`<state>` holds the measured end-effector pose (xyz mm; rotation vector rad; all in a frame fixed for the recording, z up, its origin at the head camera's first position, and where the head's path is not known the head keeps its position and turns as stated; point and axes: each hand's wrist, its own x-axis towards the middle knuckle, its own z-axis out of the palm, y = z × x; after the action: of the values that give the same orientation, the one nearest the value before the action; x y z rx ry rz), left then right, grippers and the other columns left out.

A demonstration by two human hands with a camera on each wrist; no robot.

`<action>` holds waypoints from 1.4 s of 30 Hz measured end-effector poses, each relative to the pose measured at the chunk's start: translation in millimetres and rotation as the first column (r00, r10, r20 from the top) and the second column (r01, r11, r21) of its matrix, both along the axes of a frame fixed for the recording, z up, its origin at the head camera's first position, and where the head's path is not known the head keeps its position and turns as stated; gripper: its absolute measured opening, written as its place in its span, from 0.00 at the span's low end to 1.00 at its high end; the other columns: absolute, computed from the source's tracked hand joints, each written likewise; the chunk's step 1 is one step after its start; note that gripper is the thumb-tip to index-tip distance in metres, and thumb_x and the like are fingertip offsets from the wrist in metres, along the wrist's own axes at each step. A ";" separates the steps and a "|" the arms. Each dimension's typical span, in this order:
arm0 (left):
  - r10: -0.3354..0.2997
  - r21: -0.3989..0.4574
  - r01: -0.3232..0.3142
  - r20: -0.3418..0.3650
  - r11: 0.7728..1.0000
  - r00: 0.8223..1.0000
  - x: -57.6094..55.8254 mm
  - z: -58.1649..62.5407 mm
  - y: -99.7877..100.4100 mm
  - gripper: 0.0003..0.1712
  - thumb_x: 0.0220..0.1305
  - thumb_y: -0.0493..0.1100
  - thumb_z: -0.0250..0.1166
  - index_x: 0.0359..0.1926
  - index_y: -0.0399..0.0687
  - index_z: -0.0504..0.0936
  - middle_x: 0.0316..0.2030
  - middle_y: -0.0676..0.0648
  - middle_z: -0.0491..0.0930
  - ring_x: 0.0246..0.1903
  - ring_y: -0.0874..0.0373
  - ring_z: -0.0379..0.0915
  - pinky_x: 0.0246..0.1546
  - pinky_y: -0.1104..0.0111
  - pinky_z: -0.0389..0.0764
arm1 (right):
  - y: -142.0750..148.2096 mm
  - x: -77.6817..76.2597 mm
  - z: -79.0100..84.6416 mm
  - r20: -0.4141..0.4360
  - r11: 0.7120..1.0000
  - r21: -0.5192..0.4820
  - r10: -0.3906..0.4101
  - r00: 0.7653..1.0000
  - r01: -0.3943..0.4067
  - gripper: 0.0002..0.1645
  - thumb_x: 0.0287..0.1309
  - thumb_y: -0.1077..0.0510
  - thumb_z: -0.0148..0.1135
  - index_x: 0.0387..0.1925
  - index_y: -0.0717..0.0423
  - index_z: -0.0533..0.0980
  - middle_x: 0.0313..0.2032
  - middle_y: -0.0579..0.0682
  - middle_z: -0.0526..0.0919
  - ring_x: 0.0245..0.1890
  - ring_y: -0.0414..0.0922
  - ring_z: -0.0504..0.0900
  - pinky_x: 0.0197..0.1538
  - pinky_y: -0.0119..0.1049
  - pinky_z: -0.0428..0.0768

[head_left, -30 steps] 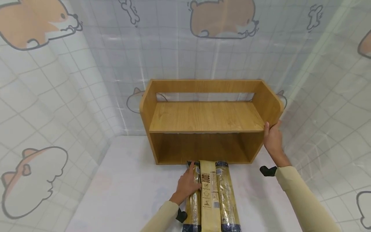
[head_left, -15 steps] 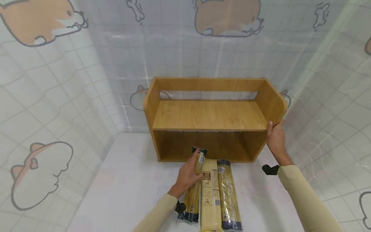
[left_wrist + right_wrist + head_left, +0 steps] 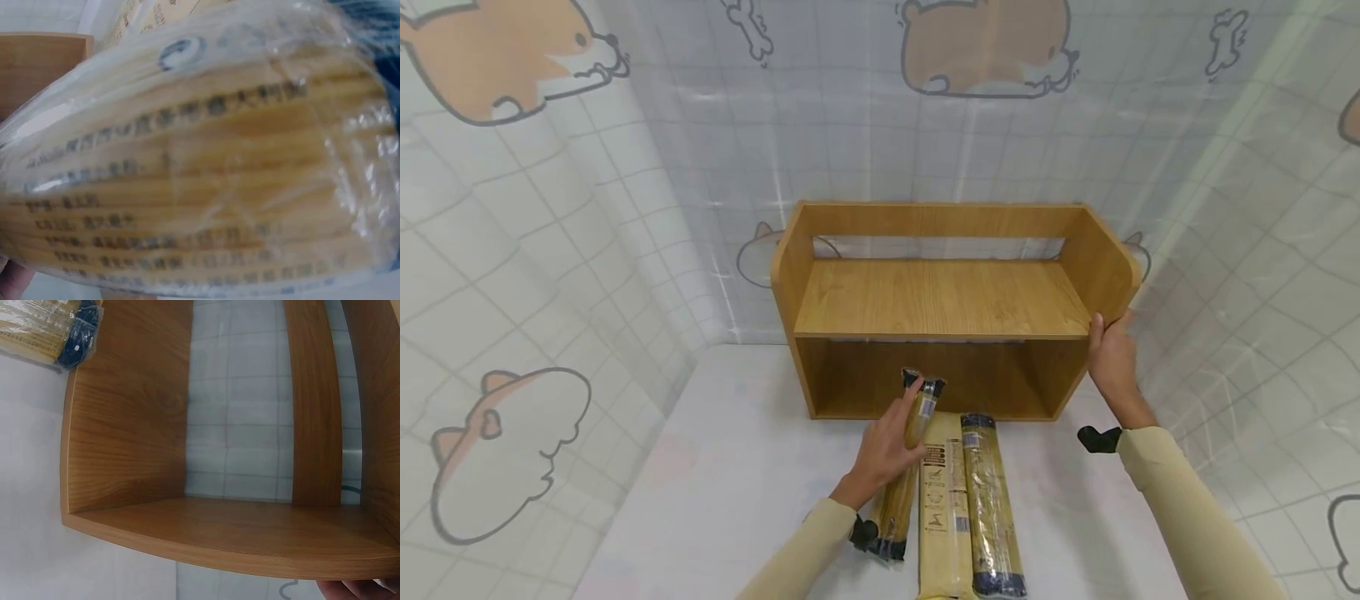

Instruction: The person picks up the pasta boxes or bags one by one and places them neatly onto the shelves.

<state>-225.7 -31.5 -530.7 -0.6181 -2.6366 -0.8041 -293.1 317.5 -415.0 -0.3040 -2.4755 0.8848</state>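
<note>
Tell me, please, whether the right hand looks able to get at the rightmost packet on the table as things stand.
Probably yes: the right hand would need to release the shelf, but nothing visible stands between it and that packet.

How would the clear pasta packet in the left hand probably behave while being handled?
The pasta packet is probably stiff lengthwise, since long straight strands fill it. Those thin strands might snap if bent sharply. Its glossy, wrinkled plastic may slide somewhat in the left hand.
</note>
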 end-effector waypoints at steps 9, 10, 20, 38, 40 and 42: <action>-0.058 -0.037 0.054 -0.129 0.998 0.990 -1.4 9.1 -3.7 0.57 0.40 0.46 0.66 0.69 0.65 0.43 0.39 0.56 0.73 0.13 0.70 0.53 0.11 0.80 0.53 | 0.1 0.6 -0.9 -0.005 1.000 0.016 0.005 1.000 -0.004 0.31 0.66 0.42 0.29 0.58 0.62 0.48 0.32 0.69 0.73 0.32 0.62 0.74 0.33 0.51 0.71; -0.067 -0.051 0.060 -0.148 0.997 0.987 -2.3 10.2 -3.7 0.56 0.41 0.47 0.66 0.69 0.64 0.43 0.38 0.56 0.72 0.13 0.70 0.51 0.10 0.80 0.52 | 0.2 0.2 -0.9 -0.017 1.000 0.017 0.001 1.000 0.000 0.31 0.67 0.42 0.29 0.58 0.62 0.49 0.31 0.69 0.73 0.31 0.62 0.74 0.33 0.51 0.71; -0.072 -0.056 0.060 -0.248 0.997 0.966 -6.2 26.4 -3.1 0.55 0.42 0.47 0.64 0.70 0.61 0.44 0.38 0.54 0.72 0.14 0.70 0.55 0.14 0.82 0.55 | -1.1 -2.2 -5.0 -0.021 1.000 -0.008 0.017 1.000 -0.017 0.30 0.66 0.42 0.29 0.58 0.60 0.49 0.33 0.71 0.72 0.37 0.66 0.74 0.36 0.55 0.70; -0.085 0.042 0.111 -0.395 0.993 0.915 -15.0 89.8 2.2 0.51 0.42 0.45 0.64 0.69 0.56 0.50 0.36 0.53 0.71 0.15 0.67 0.54 0.14 0.81 0.53 | -0.1 -1.3 -3.7 -0.067 1.000 -0.018 -0.009 0.998 0.008 0.29 0.67 0.43 0.30 0.56 0.62 0.51 0.32 0.72 0.73 0.36 0.67 0.73 0.37 0.57 0.69; -0.084 0.046 0.113 -0.407 0.993 0.910 -17.4 98.6 0.5 0.51 0.42 0.45 0.64 0.69 0.57 0.50 0.35 0.52 0.72 0.15 0.67 0.54 0.13 0.80 0.53 | -0.1 -1.2 -3.4 -0.061 1.000 -0.013 -0.007 0.998 0.006 0.30 0.67 0.42 0.30 0.56 0.62 0.51 0.33 0.73 0.73 0.37 0.69 0.74 0.37 0.58 0.69; -0.085 0.039 0.111 -0.419 0.993 0.904 -20.0 108.0 -1.1 0.51 0.43 0.45 0.63 0.69 0.58 0.49 0.38 0.52 0.73 0.15 0.66 0.55 0.13 0.80 0.53 | -0.2 -0.8 -2.2 -0.072 1.000 -0.005 -0.009 0.997 0.009 0.29 0.67 0.43 0.30 0.56 0.63 0.51 0.32 0.74 0.73 0.36 0.70 0.74 0.36 0.59 0.68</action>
<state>-245.6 -32.6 -422.7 -0.8107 -2.1988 -0.6871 -293.9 317.3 -417.2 -0.2794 -2.4043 0.8825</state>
